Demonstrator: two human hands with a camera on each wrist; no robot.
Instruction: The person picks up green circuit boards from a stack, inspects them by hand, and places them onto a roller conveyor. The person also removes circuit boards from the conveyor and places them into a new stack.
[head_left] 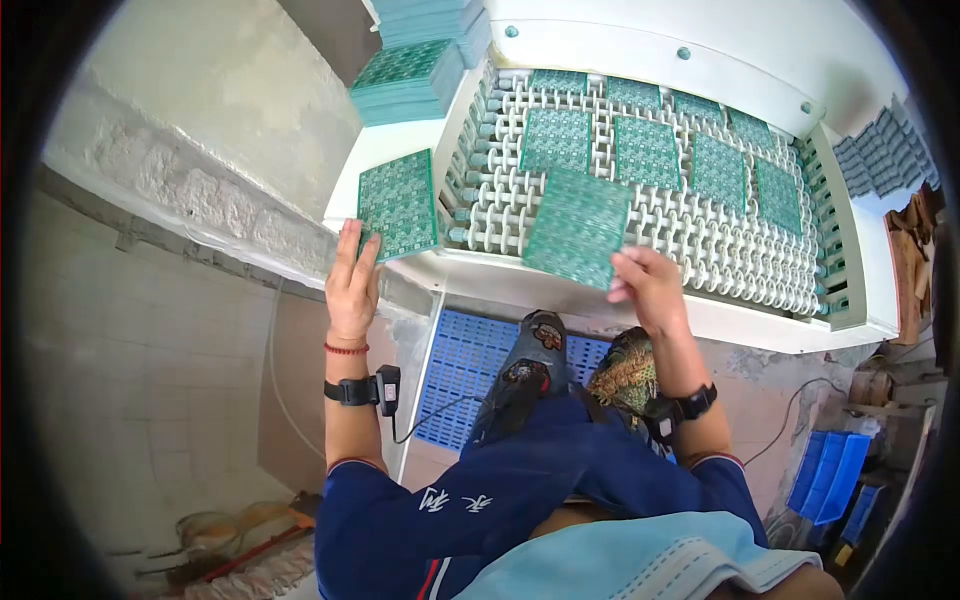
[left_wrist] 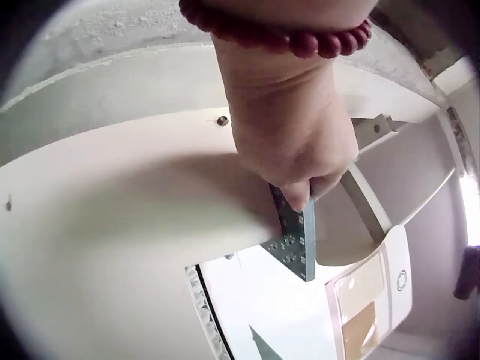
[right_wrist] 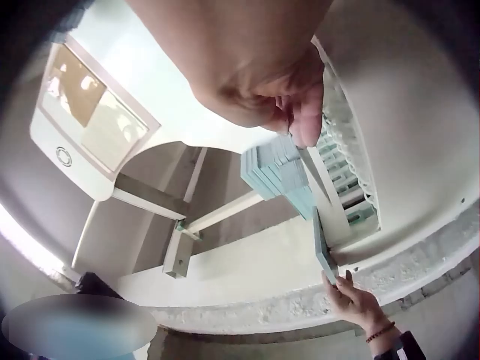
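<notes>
My right hand (head_left: 650,285) pinches the near right corner of a green circuit board (head_left: 575,230). The board overlaps the front of the roller conveyor (head_left: 730,250) and is slightly blurred. At the conveyor's left corner lies a small stack of circuit boards (head_left: 400,205). My left hand (head_left: 350,285) rests on its near left corner, fingers fairly straight along the side and thumb at the top. In the left wrist view the stack's edge (left_wrist: 309,247) shows beyond the fingertips. From the right wrist, the held board appears nearly edge-on, partly hidden by the fingers.
More circuit boards (head_left: 645,150) lie in rows on the rollers. Taller board stacks (head_left: 400,95) stand at the back left, and grey-blue stacked pieces (head_left: 885,150) at the right. A blue slatted mat (head_left: 450,370) is underfoot; blue bins (head_left: 828,475) stand at lower right.
</notes>
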